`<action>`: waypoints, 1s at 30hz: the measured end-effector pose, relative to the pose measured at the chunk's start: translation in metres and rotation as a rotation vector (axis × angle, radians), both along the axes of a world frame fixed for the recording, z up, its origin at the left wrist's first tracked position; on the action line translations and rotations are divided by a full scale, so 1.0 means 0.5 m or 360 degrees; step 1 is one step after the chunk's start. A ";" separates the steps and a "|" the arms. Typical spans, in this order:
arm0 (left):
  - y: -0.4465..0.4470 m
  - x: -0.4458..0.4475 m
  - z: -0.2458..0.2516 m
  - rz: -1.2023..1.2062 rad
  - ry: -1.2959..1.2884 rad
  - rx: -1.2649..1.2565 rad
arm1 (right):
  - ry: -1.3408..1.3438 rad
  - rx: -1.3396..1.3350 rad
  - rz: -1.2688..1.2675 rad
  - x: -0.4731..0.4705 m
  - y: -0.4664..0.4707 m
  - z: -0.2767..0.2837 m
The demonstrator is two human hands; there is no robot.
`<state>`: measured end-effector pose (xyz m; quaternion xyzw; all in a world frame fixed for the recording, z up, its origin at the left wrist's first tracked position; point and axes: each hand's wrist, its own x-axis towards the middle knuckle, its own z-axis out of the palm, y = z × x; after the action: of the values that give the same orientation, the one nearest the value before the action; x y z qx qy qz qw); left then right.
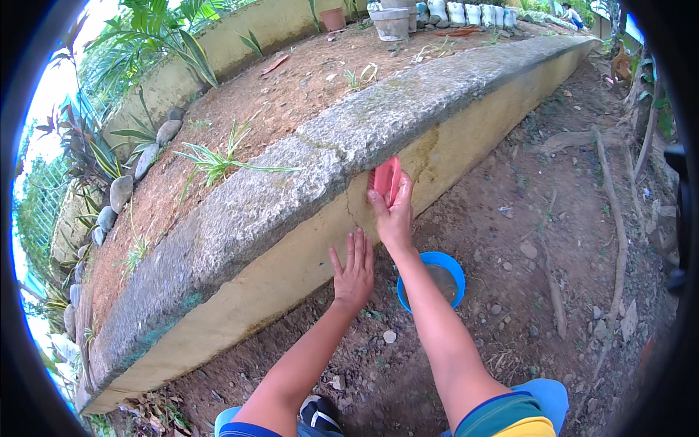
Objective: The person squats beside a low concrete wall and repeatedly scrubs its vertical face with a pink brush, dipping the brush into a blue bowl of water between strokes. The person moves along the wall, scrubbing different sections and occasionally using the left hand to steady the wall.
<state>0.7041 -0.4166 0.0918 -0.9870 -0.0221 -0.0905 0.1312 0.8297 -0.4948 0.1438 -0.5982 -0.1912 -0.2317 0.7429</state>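
Note:
My right hand (395,216) grips a pink scrubbing brush (386,177) by its back. The bristles face the yellow painted side of a low concrete wall (262,284), just under the rough grey ledge (327,136). Below and to the left, my left hand (354,273) rests with spread fingers against the same yellow face and holds nothing. A thin crack runs down the wall between the two hands. Behind my right forearm, a blue plastic basin (460,278) of murky water stands on the ground, partly hidden by the arm.
Tree roots (614,218) and stones cross the soil on the right. Beyond the ledge lies a planting bed with a spider plant (215,161), rounded stones (121,194) and a grey pot (390,24). A person (572,16) is far off at the top right.

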 end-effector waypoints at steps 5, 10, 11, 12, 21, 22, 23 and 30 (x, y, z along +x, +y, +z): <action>-0.015 -0.013 -0.006 -0.0111 0.0273 -0.0085 | 0.0578 0.0546 -0.0108 0.187 -0.098 -0.003; -0.008 -0.030 -0.044 -0.0122 0.0479 -0.0293 | 0.0630 0.0403 -0.0216 0.144 -0.059 0.023; -0.007 -0.028 -0.054 -0.0107 0.0510 -0.0303 | 0.0510 0.0323 -0.0316 0.128 -0.025 0.007; 0.005 -0.027 -0.061 -0.0072 0.0543 -0.0310 | 0.0495 0.0330 -0.0237 0.094 0.008 0.010; -0.043 0.018 -0.082 -0.0162 0.0388 -0.0559 | 0.0729 0.0543 0.0108 0.250 -0.207 0.127; -0.036 0.013 -0.077 -0.0107 0.0438 -0.0571 | 0.0825 0.0562 -0.0067 0.207 -0.161 0.143; -0.032 0.007 -0.071 -0.0056 0.0488 -0.0585 | 0.0771 0.0424 -0.0123 0.174 -0.119 0.135; -0.032 0.010 -0.069 -0.0003 0.0496 -0.0609 | 0.0607 0.0299 -0.0278 0.065 0.013 0.095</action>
<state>0.7089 -0.4329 0.0571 -0.9959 -0.0175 0.0686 -0.0563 0.8624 -0.4880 0.1913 -0.5736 0.0277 -0.1947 0.7951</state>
